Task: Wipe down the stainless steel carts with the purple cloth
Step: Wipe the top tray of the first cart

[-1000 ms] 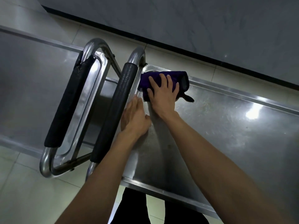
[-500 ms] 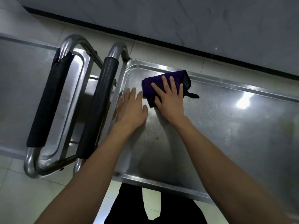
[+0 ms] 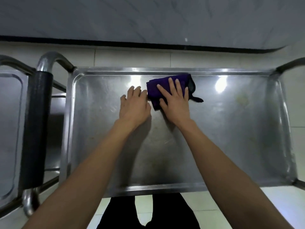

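Note:
A folded purple cloth (image 3: 156, 87) lies near the far rim of the stainless steel cart's top tray (image 3: 231, 129). My right hand (image 3: 175, 100) presses flat on the cloth with fingers spread and straight. Just left of it, my left hand (image 3: 134, 106) rests flat on the bare steel, its fingertips beside the cloth's left edge. A dark tag of the cloth sticks out to the right of my right hand.
A second steel cart (image 3: 9, 129) stands at the left, its black-padded handle (image 3: 37, 129) close to this cart's left rim. A grey wall with a dark skirting runs along the far side. Pale floor tiles surround the carts. My dark trousers (image 3: 148, 212) show below the near rim.
Both hands and the cloth have slid right along the far side of the tray, away from the left corner by the handle. The view has turned to face the cart squarely.

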